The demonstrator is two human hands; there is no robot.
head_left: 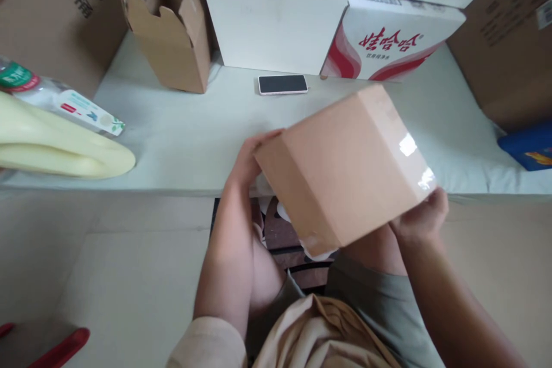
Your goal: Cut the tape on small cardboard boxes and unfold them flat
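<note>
A brown cardboard box [345,167] is held up tilted over the table's front edge and my lap. Shiny clear tape shows on its right side and at its lower left corner. My left hand [254,155] grips the box at its upper left edge, with some fingers hidden behind it. At the lower right corner my right hand [425,215] is closed round the box, its fingers partly out of sight underneath. Behind the box, a smartphone [283,84] with a dark screen lies flat on the table.
The table [181,138] has a pale cover. An open cardboard carton [172,40], a white box [276,23] and a red-and-white carton [388,40] stand at the back. At left are a pale yellow object [64,144] and a bottle [21,77]; at right, a blue packet [528,146].
</note>
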